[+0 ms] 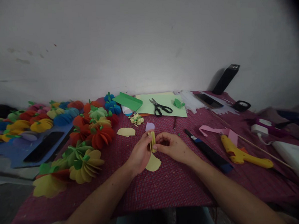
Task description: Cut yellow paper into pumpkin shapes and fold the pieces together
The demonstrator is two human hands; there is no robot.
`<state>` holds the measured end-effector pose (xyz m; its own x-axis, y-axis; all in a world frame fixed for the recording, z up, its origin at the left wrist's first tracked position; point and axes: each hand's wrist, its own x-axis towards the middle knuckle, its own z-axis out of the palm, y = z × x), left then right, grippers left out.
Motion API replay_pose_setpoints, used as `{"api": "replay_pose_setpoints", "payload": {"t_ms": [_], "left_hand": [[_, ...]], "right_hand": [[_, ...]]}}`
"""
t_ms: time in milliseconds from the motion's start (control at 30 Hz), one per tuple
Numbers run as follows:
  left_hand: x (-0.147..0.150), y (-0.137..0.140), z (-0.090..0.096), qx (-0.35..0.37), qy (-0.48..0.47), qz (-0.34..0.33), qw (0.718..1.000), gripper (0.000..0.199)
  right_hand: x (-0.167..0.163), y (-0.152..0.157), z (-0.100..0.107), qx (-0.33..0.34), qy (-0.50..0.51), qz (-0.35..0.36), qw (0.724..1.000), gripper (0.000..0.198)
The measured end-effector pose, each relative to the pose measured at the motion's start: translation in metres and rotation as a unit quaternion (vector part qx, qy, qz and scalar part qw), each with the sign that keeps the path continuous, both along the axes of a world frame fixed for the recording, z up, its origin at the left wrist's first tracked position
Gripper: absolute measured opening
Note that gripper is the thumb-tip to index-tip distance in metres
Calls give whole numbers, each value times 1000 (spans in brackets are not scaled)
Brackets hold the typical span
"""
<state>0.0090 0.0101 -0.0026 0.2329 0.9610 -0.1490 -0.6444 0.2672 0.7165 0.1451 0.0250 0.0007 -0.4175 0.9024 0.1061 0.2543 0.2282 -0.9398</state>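
Upright between my hands stands a small stack of folded yellow paper pieces (153, 141), seen edge-on above the cloth. My left hand (139, 153) grips it from the left, thumb toward its top. From the right, my right hand (172, 145) pinches its edge with thumb and curled fingers. Just below lies a loose yellow paper piece (153, 163), partly covered by my left hand. A pale yellow cut shape (126, 132) rests to the left, and a lilac paper piece (149, 126) is just behind my fingers.
Paper pumpkins (100, 136) crowd the left side. Black scissors (159, 108) lie on light green sheets (145, 100) at the back. A utility knife (209, 151), a yellow glue gun (242, 154), a wooden stick (261, 144) and pink paper strips (212, 129) are at right on the checked tablecloth (166, 188).
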Motion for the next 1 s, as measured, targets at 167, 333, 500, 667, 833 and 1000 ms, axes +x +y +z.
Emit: {"api": "replay_pose_setpoints", "payload": {"t_ms": [167, 333, 500, 667, 833, 1000], "left_hand": [[1, -1, 2, 21, 21, 10, 1000, 22], [2, -1, 1, 22, 20, 7, 1000, 19], [0, 0, -1, 14, 0, 1, 1000, 19], [0, 0, 1, 15, -11, -3, 1000, 22], [0, -1, 1, 21, -11, -3, 1000, 22], [0, 0, 0, 16, -9, -1, 1000, 29]], "right_hand": [[-1, -1, 2, -4, -9, -4, 1000, 16], [0, -1, 1, -11, 7, 0, 1000, 16], [1, 1, 2, -5, 8, 2, 1000, 15], [1, 0, 4, 6, 5, -2, 1000, 12], [2, 0, 3, 10, 34, -1, 999, 11], [1, 1, 0, 23, 31, -27, 999, 23]]}}
